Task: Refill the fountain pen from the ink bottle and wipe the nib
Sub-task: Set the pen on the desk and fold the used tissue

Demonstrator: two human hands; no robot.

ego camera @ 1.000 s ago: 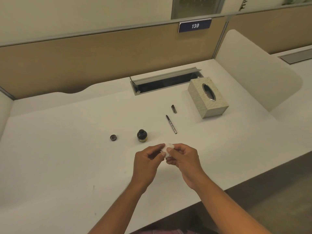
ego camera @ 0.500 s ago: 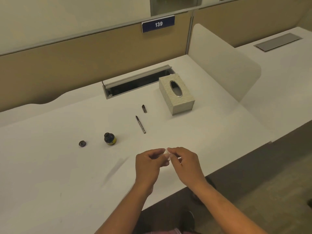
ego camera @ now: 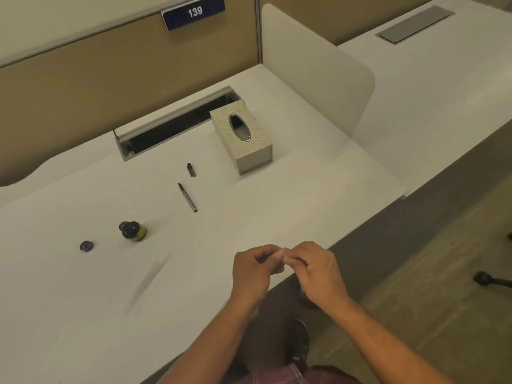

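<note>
Head view. Both hands were raised over the near edge of the desk [ego camera: 83,300], fingers curled and fingertips meeting: the left hand [ego camera: 253,270] and the right hand [ego camera: 315,270] together pinched a small pale scrap [ego camera: 282,254], too small to identify. The fountain pen [ego camera: 187,197] lay uncapped on the desk beyond the hands, well apart from them, with its dark pointed end toward the far side. Its pen cap [ego camera: 191,170] lay separately just beyond that end. The ink bottle [ego camera: 133,230] stood open to the left of the pen, and the bottle cap [ego camera: 86,246] lay on the desk near the bottle, further left. A tissue box [ego camera: 243,139] with an oval opening on top stood to the right of the pen cap, in front of an open cable tray [ego camera: 171,123] set into the desk. A plate marked 139 [ego camera: 194,12] was fixed to the partition behind, and a pale divider panel [ego camera: 318,67] closed the desk's right side.
</note>
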